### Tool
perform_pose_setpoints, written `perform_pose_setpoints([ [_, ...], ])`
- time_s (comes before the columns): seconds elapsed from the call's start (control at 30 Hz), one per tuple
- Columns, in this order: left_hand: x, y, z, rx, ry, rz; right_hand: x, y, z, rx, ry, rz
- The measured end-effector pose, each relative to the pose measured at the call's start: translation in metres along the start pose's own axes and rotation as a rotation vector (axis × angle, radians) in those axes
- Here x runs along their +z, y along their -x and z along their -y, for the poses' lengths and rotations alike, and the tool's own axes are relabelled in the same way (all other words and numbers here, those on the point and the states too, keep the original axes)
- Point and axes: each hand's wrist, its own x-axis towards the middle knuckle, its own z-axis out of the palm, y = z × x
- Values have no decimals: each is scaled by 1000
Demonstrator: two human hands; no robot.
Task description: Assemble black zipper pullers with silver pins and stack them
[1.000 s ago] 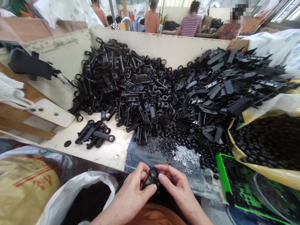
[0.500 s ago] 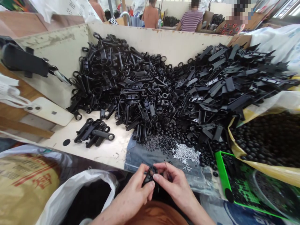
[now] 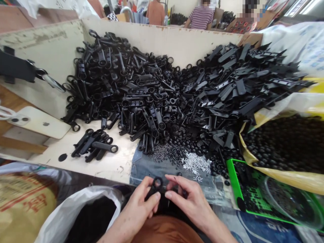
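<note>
A black plastic part with a ring at one end (image 3: 158, 182) is pinched between the thumb and fingers of my left hand (image 3: 143, 199), its ring pointing up. Just to the right, my right hand (image 3: 188, 197) has its thumb and forefinger apart from each other, while the other fingers curl in. Something small and dark shows within those curled fingers, too hidden to name. Beyond my hands, small silver metal pins (image 3: 196, 163) and tiny dark pieces (image 3: 163, 152) lie on a grey-blue cloth (image 3: 146, 170).
Heaps of black ring-ended parts (image 3: 131, 87) and flat black pieces (image 3: 233, 84) fill the wooden tray (image 3: 141, 32). Several finished-looking parts (image 3: 95, 145) lie at left near a phone (image 3: 42, 122). A green basket (image 3: 231, 179), a yellow bag (image 3: 246, 148) and a white sack (image 3: 60, 209) flank me.
My right hand's thumb and forefinger have come away from the black part, opening a gap. My left hand still holds it. The view has shifted slightly.
</note>
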Motion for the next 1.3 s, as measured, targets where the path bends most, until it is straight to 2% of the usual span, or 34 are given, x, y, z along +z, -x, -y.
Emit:
perform_pose_setpoints([
  [0.1,-6,-7,4,146,-136,-224,-5,7,-11,-131,274,-127],
  [0.2,-3,-16,0,258,-367,-348,-12,9,-22,-146,518,-227],
  [0.3,9,-27,-7,363,-593,-397,-22,8,-23,-95,539,-256],
  [0.4,19,-36,-11,479,-705,-407,-29,3,-16,-61,479,-273],
  [0.57,15,-42,-12,549,-764,-368,-23,-16,-14,-117,573,-219],
  [0.67,7,-41,-13,506,-658,-364,-18,-26,-19,-128,662,-183],
  [0.77,2,-39,-15,404,-333,-327,-19,-28,-17,-140,623,-174],
  [0.87,0,-36,-19,272,5,-247,-21,-28,-2,-154,322,-160],
  [0.93,2,-33,-22,199,135,-188,-19,-28,10,-142,101,-148],
  [1.07,8,-24,-30,178,266,-163,-12,-28,24,-131,-55,-118],
  [1.3,14,-23,-28,136,346,-188,-9,-28,23,-150,-77,-62],
])
